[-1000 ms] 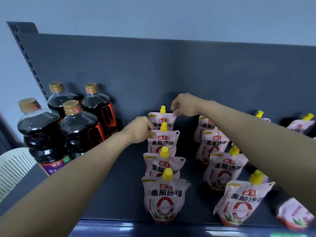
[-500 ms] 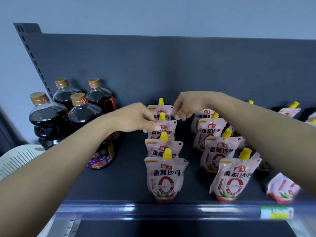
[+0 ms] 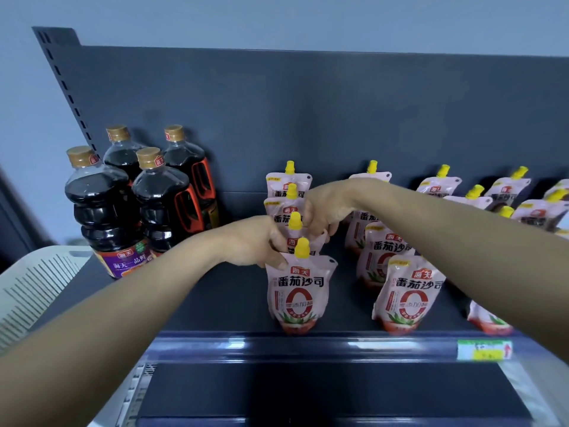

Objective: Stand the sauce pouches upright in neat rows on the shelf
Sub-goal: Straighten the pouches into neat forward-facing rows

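On a dark metal shelf [image 3: 234, 303], glossy pink tomato sauce pouches [image 3: 297, 291] with yellow spouts, marked 海天 and 番茄沙司, stand in front-to-back rows. Left hand [image 3: 258, 241] and right hand [image 3: 323, 208] are both curled closed, pinching the third pouch [image 3: 294, 238] in the leftmost row. Far left stand 海天 soy sauce bottles [image 3: 104, 208].

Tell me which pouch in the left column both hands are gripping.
The third pink yellow-capped sauce pouch from the back, second from the front: left hand and right hand pinch its sides. Others stand untouched.
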### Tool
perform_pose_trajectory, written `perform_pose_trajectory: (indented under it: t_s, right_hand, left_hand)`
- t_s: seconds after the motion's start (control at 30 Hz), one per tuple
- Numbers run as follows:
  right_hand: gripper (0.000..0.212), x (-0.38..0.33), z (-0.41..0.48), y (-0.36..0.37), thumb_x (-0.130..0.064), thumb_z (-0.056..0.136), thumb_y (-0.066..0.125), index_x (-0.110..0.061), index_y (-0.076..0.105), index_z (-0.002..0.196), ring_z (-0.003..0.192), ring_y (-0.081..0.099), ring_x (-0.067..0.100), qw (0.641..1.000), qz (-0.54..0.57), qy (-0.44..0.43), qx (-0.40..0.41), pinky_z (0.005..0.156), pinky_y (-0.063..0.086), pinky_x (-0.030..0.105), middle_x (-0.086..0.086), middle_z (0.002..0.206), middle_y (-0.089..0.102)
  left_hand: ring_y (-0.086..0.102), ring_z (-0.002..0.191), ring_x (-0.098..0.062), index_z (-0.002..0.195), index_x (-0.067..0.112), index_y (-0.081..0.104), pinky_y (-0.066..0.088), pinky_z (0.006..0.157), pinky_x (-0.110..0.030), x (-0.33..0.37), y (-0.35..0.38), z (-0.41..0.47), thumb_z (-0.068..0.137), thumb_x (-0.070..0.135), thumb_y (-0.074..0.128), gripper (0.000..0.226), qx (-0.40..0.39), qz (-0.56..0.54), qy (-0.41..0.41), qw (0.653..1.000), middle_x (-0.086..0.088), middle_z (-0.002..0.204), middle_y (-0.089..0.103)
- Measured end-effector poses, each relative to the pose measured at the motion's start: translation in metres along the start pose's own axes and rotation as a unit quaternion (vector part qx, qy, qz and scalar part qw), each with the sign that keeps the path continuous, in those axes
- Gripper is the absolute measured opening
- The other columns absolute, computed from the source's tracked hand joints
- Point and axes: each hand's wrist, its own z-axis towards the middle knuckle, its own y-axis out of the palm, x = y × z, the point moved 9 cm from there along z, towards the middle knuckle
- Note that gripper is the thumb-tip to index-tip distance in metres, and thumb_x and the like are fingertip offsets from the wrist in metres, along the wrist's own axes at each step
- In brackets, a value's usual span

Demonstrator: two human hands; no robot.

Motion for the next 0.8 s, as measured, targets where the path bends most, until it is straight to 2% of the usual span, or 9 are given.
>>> perform_pose_trajectory:
  t_s: [0.07,0.13,0.27,0.37,0.47,0.57,0.63,0.73,0.8]
  right_hand:
    - [0.028,0.002,0.000,-0.008,-0.015,0.088,0.063,-0.011,0.055,0.062,0.065,0.067,0.018,0.998,-0.027,0.002,0.052,0.058,0.050,0.021,0.007,0.070,0.059]
    - [0.031,0.000,-0.002,-0.013,-0.016,0.090,0.060,-0.009,0.051,0.060,0.066,0.066,0.021,0.994,-0.069,-0.002,0.080,0.057,0.046,0.022,0.009,0.070,0.059]
    - [0.027,-0.003,-0.005,-0.012,-0.016,0.091,0.059,-0.004,0.057,0.066,0.085,0.071,0.030,0.994,-0.070,-0.014,0.086,0.074,0.055,0.033,0.015,0.078,0.062]
    - [0.023,-0.005,-0.006,-0.011,-0.015,0.088,0.061,0.007,0.068,0.084,0.085,0.072,0.030,0.994,-0.052,-0.023,0.096,0.082,0.056,0.039,0.017,0.080,0.066]
    - [0.020,-0.006,-0.007,-0.011,-0.015,0.088,0.062,-0.003,0.065,0.072,0.077,0.071,0.028,0.991,-0.068,-0.026,0.111,0.076,0.056,0.036,0.011,0.072,0.062]
    - [0.034,-0.008,-0.010,-0.013,-0.017,0.090,0.057,-0.008,0.053,0.058,0.066,0.055,0.021,0.984,-0.109,-0.029,0.136,0.058,0.044,0.026,0.003,0.056,0.049]
    - [0.040,-0.007,-0.012,-0.013,-0.018,0.091,0.056,-0.010,0.048,0.053,0.067,0.052,0.020,0.983,-0.108,-0.029,0.145,0.057,0.042,0.027,0.002,0.054,0.045]
    - [0.035,-0.010,-0.016,-0.012,-0.021,0.093,0.054,0.003,0.065,0.071,0.072,0.056,0.024,0.984,-0.091,-0.038,0.148,0.073,0.050,0.034,0.009,0.066,0.057]
    - [0.034,-0.011,-0.017,-0.011,-0.021,0.094,0.053,0.007,0.068,0.081,0.071,0.054,0.022,0.984,-0.084,-0.043,0.149,0.074,0.049,0.033,0.013,0.072,0.059]
  left_hand:
    - [0.053,0.064,-0.007,0.091,0.008,0.075,0.050,0.061,-0.016,-0.001,0.001,0.001,0.080,0.017,0.071,0.015,0.007,-0.016,0.000,1.000,0.011,0.066,0.060]
    - [0.053,0.062,-0.005,0.091,0.009,0.076,0.049,0.060,-0.016,-0.002,0.001,0.002,0.079,0.016,0.072,0.014,0.014,-0.032,0.004,0.999,0.013,0.065,0.061]
    - [0.052,0.063,-0.004,0.090,0.011,0.076,0.049,0.062,-0.018,-0.004,0.002,0.002,0.079,0.016,0.072,0.013,0.024,-0.051,0.008,0.998,0.014,0.067,0.063]
    - [0.051,0.067,-0.011,0.084,0.005,0.074,0.049,0.070,-0.032,-0.004,0.006,0.002,0.076,0.018,0.075,0.015,0.017,-0.026,0.010,0.999,0.004,0.072,0.061]
    - [0.058,0.079,-0.025,0.082,0.000,0.071,0.050,0.076,-0.038,-0.003,0.011,0.004,0.073,0.022,0.076,0.024,0.039,0.035,0.013,0.999,0.000,0.079,0.061]
    - [0.062,0.091,-0.026,0.083,0.005,0.072,0.054,0.078,-0.039,-0.005,0.014,0.009,0.073,0.022,0.075,0.020,0.058,0.054,0.014,0.997,-0.005,0.092,0.067]
    - [0.062,0.100,-0.026,0.083,0.007,0.073,0.053,0.083,-0.044,-0.008,0.013,0.011,0.073,0.023,0.075,0.019,0.064,0.053,0.012,0.996,-0.009,0.102,0.068]
    - [0.061,0.101,-0.025,0.076,0.006,0.071,0.051,0.087,-0.047,-0.013,0.011,0.012,0.073,0.025,0.076,0.019,0.082,0.052,0.005,0.995,-0.012,0.099,0.070]
    - [0.062,0.097,-0.028,0.072,0.002,0.069,0.051,0.087,-0.048,-0.017,0.009,0.012,0.072,0.026,0.076,0.025,0.091,0.049,-0.005,0.995,-0.016,0.098,0.069]
